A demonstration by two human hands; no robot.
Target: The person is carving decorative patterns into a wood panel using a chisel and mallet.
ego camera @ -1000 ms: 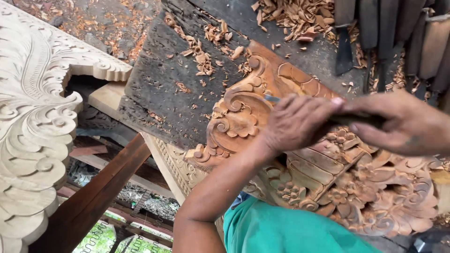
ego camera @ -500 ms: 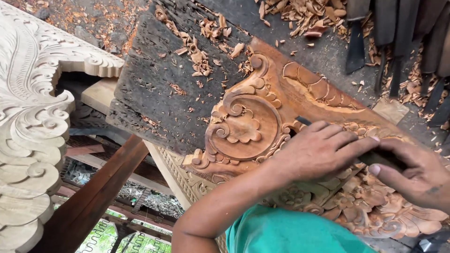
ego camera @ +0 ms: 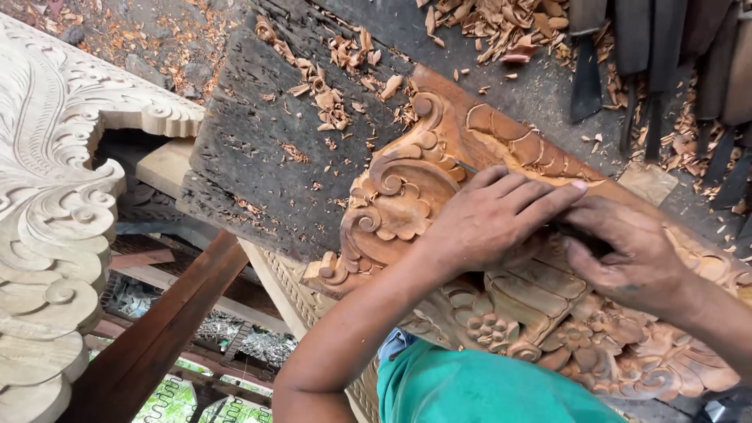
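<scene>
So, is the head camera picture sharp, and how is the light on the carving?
Head view: soft, even daylight, no glare; the reddish carved panel and both hands, left hand, right hand, look sharp; only faint shadow under the hands.

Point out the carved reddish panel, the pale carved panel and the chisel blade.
carved reddish panel (ego camera: 392, 207), head view, big scroll.
pale carved panel (ego camera: 47, 196), head view, leafy relief.
chisel blade (ego camera: 465, 166), head view, thin metal tip.

Soft, even daylight fills the frame, with no glare. The pale carved panel (ego camera: 47, 196) at the left edge is brightest, near washed out. Shadows are gentle, deepest under the left hand (ego camera: 489, 219) at centre and beneath the dark workbench (ego camera: 258, 157). Focus is fairly sharp; chisels (ego camera: 627, 55) at upper right look slightly soft.
</scene>
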